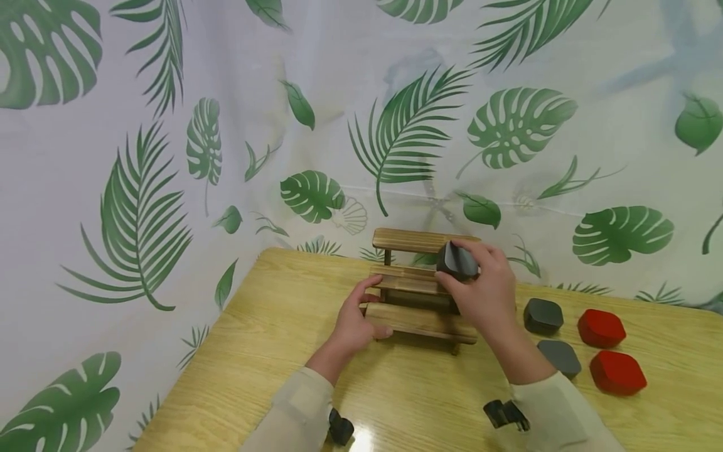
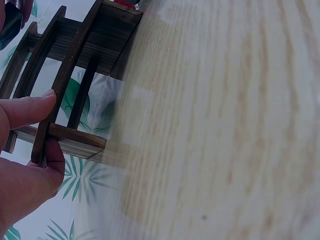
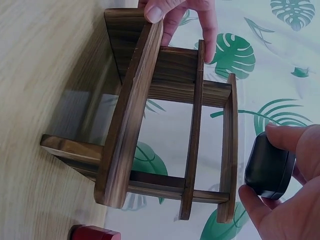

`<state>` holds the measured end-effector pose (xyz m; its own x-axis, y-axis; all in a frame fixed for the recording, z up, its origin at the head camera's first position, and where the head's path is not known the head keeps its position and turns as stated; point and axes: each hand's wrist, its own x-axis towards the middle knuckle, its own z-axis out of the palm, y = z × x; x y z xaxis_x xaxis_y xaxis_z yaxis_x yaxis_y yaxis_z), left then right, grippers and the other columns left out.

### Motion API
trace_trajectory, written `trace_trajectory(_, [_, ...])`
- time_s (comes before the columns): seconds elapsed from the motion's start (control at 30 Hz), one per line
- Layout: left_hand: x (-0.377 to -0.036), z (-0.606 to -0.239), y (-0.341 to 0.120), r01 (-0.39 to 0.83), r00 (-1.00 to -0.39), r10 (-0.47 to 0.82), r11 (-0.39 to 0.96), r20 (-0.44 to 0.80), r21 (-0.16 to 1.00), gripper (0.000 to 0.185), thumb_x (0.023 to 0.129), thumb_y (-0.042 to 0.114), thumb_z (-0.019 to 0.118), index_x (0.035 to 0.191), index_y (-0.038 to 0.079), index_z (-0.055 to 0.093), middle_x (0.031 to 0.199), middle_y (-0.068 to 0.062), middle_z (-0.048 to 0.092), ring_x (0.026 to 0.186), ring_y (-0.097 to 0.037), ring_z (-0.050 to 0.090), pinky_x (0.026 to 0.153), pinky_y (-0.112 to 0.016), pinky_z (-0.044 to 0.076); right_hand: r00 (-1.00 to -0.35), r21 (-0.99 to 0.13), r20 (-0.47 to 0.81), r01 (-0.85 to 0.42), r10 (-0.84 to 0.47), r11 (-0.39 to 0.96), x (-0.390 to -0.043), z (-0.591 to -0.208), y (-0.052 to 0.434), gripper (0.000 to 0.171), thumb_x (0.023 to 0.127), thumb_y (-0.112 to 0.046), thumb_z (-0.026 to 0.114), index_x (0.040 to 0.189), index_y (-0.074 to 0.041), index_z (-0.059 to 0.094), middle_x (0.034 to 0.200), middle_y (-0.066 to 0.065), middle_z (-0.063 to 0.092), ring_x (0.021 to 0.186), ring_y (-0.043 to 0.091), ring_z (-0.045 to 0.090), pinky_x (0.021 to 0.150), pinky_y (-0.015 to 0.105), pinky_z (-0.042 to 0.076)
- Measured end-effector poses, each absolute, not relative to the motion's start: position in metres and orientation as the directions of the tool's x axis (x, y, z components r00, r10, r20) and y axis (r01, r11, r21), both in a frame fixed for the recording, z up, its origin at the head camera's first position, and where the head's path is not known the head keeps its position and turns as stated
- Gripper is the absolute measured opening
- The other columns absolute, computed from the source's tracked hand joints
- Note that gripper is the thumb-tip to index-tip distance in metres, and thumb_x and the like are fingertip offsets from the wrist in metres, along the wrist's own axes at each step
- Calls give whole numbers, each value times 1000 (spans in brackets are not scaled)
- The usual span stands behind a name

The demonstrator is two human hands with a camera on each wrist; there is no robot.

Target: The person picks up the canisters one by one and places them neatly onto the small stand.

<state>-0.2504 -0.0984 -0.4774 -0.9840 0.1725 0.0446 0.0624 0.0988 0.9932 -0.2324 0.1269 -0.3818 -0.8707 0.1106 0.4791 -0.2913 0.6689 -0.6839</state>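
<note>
head view: left hand (image 1: 354, 321) grips a wooden rack (image 1: 423, 319), right hand (image 1: 489, 287) a dark case (image 1: 456, 262).

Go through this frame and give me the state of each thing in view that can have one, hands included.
Wooden rack: upright on the table.
Left hand: grips the rack's left end.
Raised dark block: off the table, apart from the rack.
Right hand: holds the raised dark block.
Two other dark blocks: resting on the table.
Two red blocks: resting on the table.
</note>
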Motion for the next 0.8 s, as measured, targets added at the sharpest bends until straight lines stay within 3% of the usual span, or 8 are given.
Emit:
trace_trajectory(0.23, [-251,-478,-97,54,-985,170,106,35,993,97,69,-17,82,141,40,52,135,-8,48,113,-31,50,70,-39,52,-847,-677,519,-328,112,659,-241,-384,124,56,79,-16,87,130,-14,66,127,23,51,113,44,51,82,61,49])
trace_trajectory(0.63, [-250,-482,-96,54,-987,157,109,37,993,98,68,-17,83,141,40,52,140,-7,47,113,-30,49,86,-45,47,-861,-692,497,-321,104,647,-249,-381,113,54,79,-18,87,129,-14,66,127,21,51,114,41,51,88,59,48])
trace_trajectory(0.8, [-252,-479,-96,62,-986,163,119,42,991,98,68,-18,83,141,40,52,140,-6,47,113,-29,50,86,-44,47,-859,-694,499,-320,111,645,-253,-379,113,55,79,-17,87,130,-14,65,126,21,51,111,42,52,86,58,49])
